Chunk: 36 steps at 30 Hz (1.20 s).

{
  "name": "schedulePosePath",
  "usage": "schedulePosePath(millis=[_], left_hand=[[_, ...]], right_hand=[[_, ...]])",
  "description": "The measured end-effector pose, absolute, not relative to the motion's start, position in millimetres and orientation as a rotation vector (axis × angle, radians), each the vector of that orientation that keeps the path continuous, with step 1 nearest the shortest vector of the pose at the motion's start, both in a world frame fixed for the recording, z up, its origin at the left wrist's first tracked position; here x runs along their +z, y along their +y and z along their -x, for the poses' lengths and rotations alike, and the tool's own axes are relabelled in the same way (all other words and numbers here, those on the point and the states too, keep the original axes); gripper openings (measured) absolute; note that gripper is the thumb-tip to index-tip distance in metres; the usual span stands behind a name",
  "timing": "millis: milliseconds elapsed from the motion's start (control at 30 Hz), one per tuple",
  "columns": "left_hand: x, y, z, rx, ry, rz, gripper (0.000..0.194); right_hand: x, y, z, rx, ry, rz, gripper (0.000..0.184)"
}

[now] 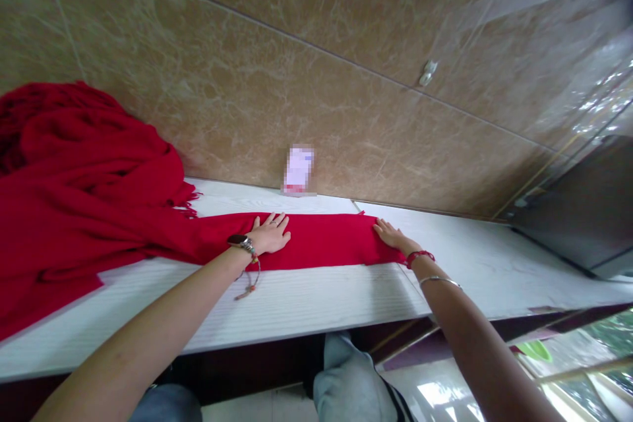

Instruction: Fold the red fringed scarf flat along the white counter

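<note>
A long red scarf (326,241) lies flat along a white table (306,303), its folded strip running left to right. My left hand (270,235) rests flat on the strip with fingers spread, open. My right hand (393,237) lies flat on the strip's right end, fingers stretched out, open. A watch and a beaded cord are on my left wrist; a red cord and a thin bangle are on my right. The rest of the scarf is bunched in a big red heap (74,178) at the left, with fringe showing.
A brown marbled tile wall (316,79) stands right behind the table. A small pink-and-white card (298,170) leans against it. A dark panel (583,211) sits at the far right. My knees show under the table's front edge.
</note>
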<state>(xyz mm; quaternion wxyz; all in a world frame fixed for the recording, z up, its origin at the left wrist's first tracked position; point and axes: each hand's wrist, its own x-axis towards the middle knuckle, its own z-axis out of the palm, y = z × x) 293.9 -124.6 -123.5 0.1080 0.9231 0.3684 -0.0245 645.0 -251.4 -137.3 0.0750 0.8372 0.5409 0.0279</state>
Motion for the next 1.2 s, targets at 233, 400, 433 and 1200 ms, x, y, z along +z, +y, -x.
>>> schedulePosePath(millis=[233, 400, 433, 1200], left_hand=[[-122, -128, -293, -0.044, 1.092, -2.751, 0.057], [-124, -129, -293, 0.004, 1.093, -2.778, 0.057], [-125, -130, -293, 0.021, 1.092, -2.788, 0.056], [-127, -126, -275, 0.138, 0.994, -2.937, 0.051]], right_hand=[[-123, -233, -595, 0.252, 1.764, -2.549, 0.046], [-127, -214, -493, 0.315, 2.331, -2.365, 0.049], [-130, -215, -476, 0.312, 2.378, -2.320, 0.049], [-108, -287, -586, 0.162, 1.728, -2.483, 0.040]])
